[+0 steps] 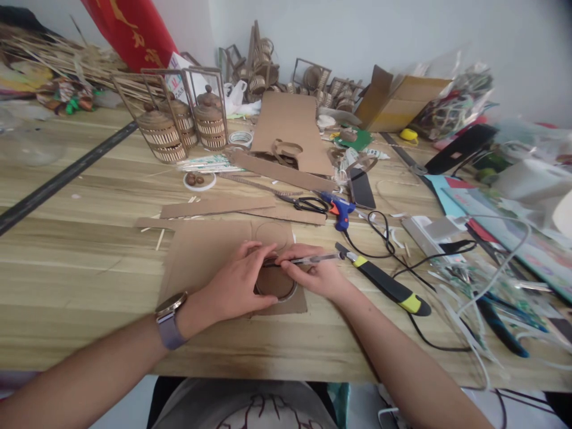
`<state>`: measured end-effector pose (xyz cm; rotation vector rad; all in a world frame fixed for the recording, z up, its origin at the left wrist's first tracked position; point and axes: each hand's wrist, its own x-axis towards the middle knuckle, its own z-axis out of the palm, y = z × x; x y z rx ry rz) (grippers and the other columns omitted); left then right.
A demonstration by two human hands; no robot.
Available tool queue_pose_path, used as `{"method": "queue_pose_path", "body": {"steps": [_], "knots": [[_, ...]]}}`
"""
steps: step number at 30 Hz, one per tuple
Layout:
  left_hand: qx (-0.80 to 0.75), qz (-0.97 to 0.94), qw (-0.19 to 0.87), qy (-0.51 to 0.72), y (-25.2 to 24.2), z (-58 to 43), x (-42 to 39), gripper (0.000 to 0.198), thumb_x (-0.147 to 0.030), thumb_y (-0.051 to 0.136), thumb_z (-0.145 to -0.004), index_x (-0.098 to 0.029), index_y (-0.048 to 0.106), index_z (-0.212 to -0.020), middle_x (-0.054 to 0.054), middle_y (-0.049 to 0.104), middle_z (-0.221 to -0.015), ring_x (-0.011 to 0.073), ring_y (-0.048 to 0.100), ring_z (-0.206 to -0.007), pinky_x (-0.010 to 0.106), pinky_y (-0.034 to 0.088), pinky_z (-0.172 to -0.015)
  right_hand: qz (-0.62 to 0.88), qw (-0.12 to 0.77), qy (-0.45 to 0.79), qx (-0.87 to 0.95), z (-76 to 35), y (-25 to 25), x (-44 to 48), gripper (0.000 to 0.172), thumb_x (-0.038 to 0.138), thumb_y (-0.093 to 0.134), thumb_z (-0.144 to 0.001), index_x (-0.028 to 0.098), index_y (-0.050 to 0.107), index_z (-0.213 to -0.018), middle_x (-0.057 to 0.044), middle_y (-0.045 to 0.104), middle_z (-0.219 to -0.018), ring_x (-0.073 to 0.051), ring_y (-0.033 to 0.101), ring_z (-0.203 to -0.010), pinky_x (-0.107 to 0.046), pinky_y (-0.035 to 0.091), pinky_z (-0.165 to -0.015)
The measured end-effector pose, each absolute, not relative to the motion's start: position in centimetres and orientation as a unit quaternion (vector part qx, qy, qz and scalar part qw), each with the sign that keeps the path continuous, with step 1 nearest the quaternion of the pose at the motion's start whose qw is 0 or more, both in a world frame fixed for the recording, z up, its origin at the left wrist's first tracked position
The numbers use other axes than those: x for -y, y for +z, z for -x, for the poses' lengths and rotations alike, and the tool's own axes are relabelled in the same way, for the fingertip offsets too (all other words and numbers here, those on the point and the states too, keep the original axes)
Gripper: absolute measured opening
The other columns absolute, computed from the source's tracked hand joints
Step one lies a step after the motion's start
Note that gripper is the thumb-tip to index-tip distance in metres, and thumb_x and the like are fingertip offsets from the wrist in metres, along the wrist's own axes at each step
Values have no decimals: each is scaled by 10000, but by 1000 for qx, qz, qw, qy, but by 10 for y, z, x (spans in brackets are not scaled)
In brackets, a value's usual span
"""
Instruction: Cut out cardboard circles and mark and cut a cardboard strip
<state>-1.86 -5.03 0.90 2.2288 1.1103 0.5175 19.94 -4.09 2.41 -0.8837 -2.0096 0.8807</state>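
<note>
A flat piece of brown cardboard (201,253) lies on the table in front of me. On its near right part rests a dark round ring (291,294), with cardboard showing inside it. My left hand (239,280) curves its thumb and fingers about the ring's left side and holds it against the sheet. In my right hand (315,273) is a pen (315,258), pinched between thumb and fingers and nearly level. Its tip is by the ring's far edge, partly hidden by my fingers. A drawn circle (268,233) shows faintly beyond my hands.
A utility knife (386,285) and a blue glue gun (342,211) with a black cord lie to the right. Scissors (311,205) and cardboard strips (214,208) are beyond the sheet. Small bamboo lanterns (211,122) stand farther back. A power strip (431,238) sits at right.
</note>
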Motion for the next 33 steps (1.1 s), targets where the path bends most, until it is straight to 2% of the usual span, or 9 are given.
{"method": "queue_pose_path", "body": {"steps": [11,17,21,28,33], "knots": [[-415,-847,269,197,10,17,54,871,-281,810,-721,-175,411,-1489,184,552,-1468,420,394,-1438,610,394,-1162,328,382,338,795,-197,21,41,134,216,627,-963,189,755,-937,-104,818,-949,-225,764,-868,-349,614,-839],[-419,-849,263,187,10,16,55,879,-293,799,-732,-128,392,-1494,214,548,-1472,436,379,-1440,619,395,-1155,323,387,329,799,-196,22,42,124,191,635,-953,183,759,-947,-93,814,-927,-207,755,-834,-315,611,-803],[-409,-857,251,189,10,16,55,868,-295,803,-734,-141,395,-1484,203,553,-1480,434,394,-1428,634,367,-1168,312,375,324,810,-196,22,44,129,184,627,-943,198,754,-925,-86,814,-925,-212,747,-844,-330,607,-807],[-400,-860,253,193,7,19,53,864,-301,808,-739,-175,396,-1488,176,599,-1448,420,408,-1419,656,314,-1188,298,345,347,820,-194,28,47,151,187,622,-918,192,734,-817,-40,765,-748,-171,692,-658,-272,574,-656],[-393,-864,247,197,6,19,52,862,-289,804,-731,-222,403,-1491,151,585,-1473,418,410,-1422,669,291,-1196,313,337,363,810,-197,34,46,159,202,616,-916,186,728,-804,-43,787,-784,-177,725,-692,-254,577,-629]]}}
